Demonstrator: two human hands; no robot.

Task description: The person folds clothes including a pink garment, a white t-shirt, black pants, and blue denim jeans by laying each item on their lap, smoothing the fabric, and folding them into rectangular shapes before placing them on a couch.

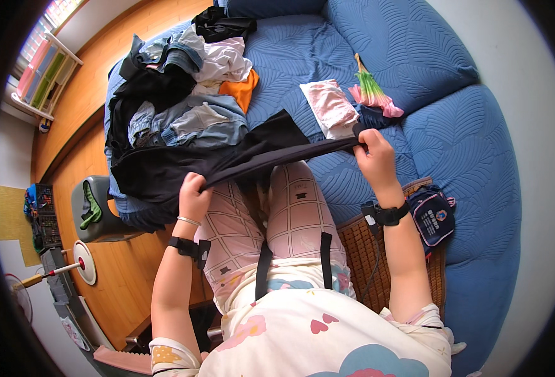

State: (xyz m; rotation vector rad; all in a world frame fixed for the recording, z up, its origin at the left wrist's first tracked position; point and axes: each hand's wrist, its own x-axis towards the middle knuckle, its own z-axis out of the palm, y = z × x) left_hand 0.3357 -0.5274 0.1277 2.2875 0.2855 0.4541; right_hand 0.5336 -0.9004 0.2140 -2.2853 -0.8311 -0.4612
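A black garment (258, 151), perhaps trousers, stretches across above my knees. My left hand (195, 198) grips its near edge at the left of the view, and my right hand (375, 153) grips its right end. The garment's left part lies on the sofa against a heap of clothes. In that heap are light blue denim (230, 118), white cloth (223, 61), an orange piece (242, 90) and black clothes (159, 87). Just beyond my right hand lies a stack of folded pink and white clothes (331, 106).
The blue quilted sofa (287, 47) holds a pink and green folded fan or cloth on a stick (369, 87) and a small navy bag (430, 217). A woven mat (367, 245) lies beside my right thigh. At the left stands a grey stool or bin (112, 226) with a green item on top.
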